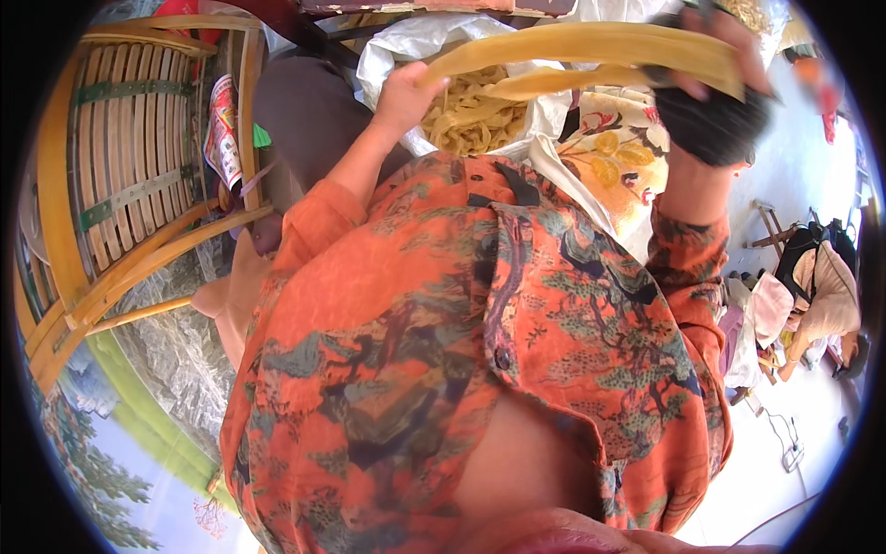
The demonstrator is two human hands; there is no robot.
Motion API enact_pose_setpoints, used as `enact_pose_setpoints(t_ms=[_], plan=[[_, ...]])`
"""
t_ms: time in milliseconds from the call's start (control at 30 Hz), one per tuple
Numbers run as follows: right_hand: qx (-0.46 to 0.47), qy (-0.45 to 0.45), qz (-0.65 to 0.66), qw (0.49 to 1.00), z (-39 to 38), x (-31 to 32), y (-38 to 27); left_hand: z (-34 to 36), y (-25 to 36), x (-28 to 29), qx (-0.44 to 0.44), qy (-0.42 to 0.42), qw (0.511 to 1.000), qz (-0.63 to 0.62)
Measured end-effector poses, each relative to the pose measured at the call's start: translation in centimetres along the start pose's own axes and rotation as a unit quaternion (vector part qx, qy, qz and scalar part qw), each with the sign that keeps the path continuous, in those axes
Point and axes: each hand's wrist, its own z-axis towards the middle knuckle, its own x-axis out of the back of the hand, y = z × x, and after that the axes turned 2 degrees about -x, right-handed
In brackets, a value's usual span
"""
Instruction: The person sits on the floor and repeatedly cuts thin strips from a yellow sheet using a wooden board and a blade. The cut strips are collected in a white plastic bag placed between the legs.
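A long, flat, yellow-brown strip [591, 46] stretches in an arc between my hands, with a second length of it hanging just below. My left hand [404, 100], bare, pinches its left end. At the right end, my right hand [724, 102] wears a black fingerless glove and is smeared by motion; its fingers are wrapped about the strip. Beneath the strip is an open white plastic sack [544, 115], holding a heap of similar curled yellow-brown strips [472, 115].
A slatted wooden chair [138, 120] stands at the left, with a rolled printed paper [221, 134] beside it. Floral cloth [618, 152] lies right of the sack. Clear crumpled plastic [171, 342] is at lower left. Piled clothes [812, 295] and a cable [791, 452] are on the right.
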Motion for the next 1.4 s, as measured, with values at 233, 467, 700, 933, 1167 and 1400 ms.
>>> enact_pose_setpoints(t_ms=[233, 467, 700, 933, 1167, 1400], plan=[[0.082, -0.135, -0.262, 0.952, -1.7, 0.4, 1.6, 0.2, 4.4, 3.1, 0.01, 0.095, 0.985, -0.145], [-0.044, -0.182, -0.596, 0.781, -1.0, -0.3, 10.7, -1.0, 12.3, 5.1, -0.193, 0.082, 0.924, 0.32], [-0.326, -0.229, -0.413, 0.819, -0.4, -2.3, 12.8, -1.9, 15.2, 2.9, -0.166, -0.052, 0.962, 0.21], [-0.286, -0.135, -0.431, 0.845, 0.9, 1.7, 11.1, -1.4, 13.5, 7.0, -0.112, -0.048, 0.989, 0.079], [-0.182, -0.191, -0.534, 0.803, -0.2, 2.5, 13.9, -1.0, 15.2, 6.0, -0.086, -0.063, 0.976, -0.19], [-0.051, -0.148, -0.526, 0.836, -0.3, -2.0, 12.3, -0.4, 14.7, 3.2, -0.159, 0.021, 0.987, 0.0]])
